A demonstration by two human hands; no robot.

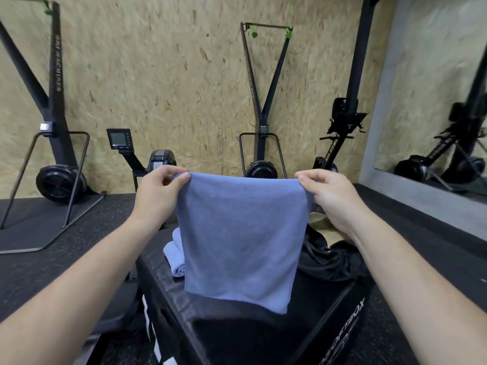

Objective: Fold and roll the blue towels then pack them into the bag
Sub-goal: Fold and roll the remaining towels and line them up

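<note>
While I look down through the head camera, a chipboard wall (158,75) fills the back, with black ski machines (263,114) standing against it on a dark floor (434,246). Nearer me sits the black padded bench (237,338), white lettering on its sides. Above it hangs the towel (242,233), blue, held up flat by its top edge, its lower edge hanging free over the bench. Right of it, on the bench, lies the black bag (329,262), crumpled and partly hidden. Left of it a second towel (175,256) lies rolled. My left grip (158,196) pinches the top left corner between thumb and fingers; my right grip (332,201) pinches the top right corner likewise.
</note>
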